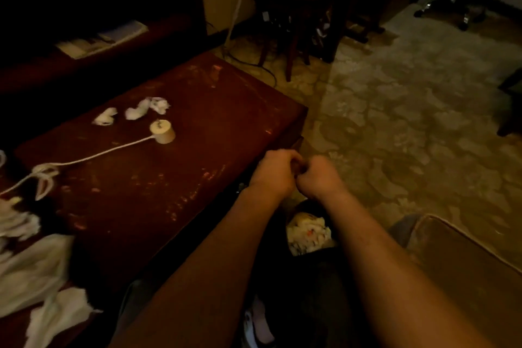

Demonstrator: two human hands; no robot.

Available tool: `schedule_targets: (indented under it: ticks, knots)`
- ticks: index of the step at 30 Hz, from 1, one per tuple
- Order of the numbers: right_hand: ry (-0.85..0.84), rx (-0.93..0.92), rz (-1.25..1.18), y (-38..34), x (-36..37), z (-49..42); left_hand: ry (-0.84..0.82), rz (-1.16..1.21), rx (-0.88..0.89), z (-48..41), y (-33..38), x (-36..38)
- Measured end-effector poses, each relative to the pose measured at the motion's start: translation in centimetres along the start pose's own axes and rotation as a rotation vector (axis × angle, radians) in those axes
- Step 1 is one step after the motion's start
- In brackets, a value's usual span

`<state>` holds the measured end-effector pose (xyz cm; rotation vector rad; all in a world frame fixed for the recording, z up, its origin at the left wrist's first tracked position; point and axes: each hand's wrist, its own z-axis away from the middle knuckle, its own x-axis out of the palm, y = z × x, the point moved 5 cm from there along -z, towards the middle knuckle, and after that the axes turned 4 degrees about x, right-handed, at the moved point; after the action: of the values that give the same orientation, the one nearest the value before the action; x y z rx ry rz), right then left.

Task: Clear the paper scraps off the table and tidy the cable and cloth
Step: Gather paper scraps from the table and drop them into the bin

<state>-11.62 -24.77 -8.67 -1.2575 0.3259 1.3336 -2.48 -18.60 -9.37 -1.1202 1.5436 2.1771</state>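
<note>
We judge the job partly done: our left hand [275, 172] and right hand [317, 178] meet just off the surface [197, 150] above crumpled paper [309, 230], fingers [293, 157] curled on something we cannot make out, while paper scraps [135, 111], cable [107, 151] and cloth [31, 271] lie there untidied.

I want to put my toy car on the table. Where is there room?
The table's far right corner, past the paper scraps and the round plug, is bare. So is the middle strip between the white cable and the front edge. The left end is crowded with the cable's knot and the cloth.
</note>
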Motion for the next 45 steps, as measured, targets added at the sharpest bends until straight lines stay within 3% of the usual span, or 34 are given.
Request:
schedule_targets:
  ticks: [3,7,11,18,24,29,35,41,45]
  knots:
    - [0.123,-0.272,-0.169,-7.5,1.6,1.3,0.281,0.057,-0.086,2.7,-2.5,-7.4]
    - [0.145,-0.509,-0.313,-17.0,5.1,3.1,0.629,0.081,-0.202,7.2,-6.8,-15.4]
    - [0.164,-0.624,-0.348,-23.1,8.9,2.9,0.799,-0.074,-0.298,9.8,-11.4,-19.2]
    - [0.025,-0.419,-0.304,-26.3,13.1,-1.8,0.702,-0.051,-0.456,7.7,-15.9,-20.6]
    - [0.177,-0.482,-0.312,-27.5,13.1,-5.2,0.509,-0.132,-0.489,5.3,-16.2,-19.6]
    - [0.086,-0.519,-0.085,-28.1,14.6,-6.7,0.578,-0.111,-0.518,5.2,-16.3,-20.6]
    - [0.141,-0.466,-0.134,-27.6,14.1,-5.9,0.557,-0.176,-0.527,5.2,-16.6,-20.4]
    - [0.04,-0.402,-0.179,-23.8,9.9,-3.5,0.55,-0.258,-0.391,5.6,-14.3,-19.8]
    - [0.034,-0.415,-0.295,-18.6,3.7,-1.4,0.525,-0.181,-0.176,4.5,-10.0,-17.9]
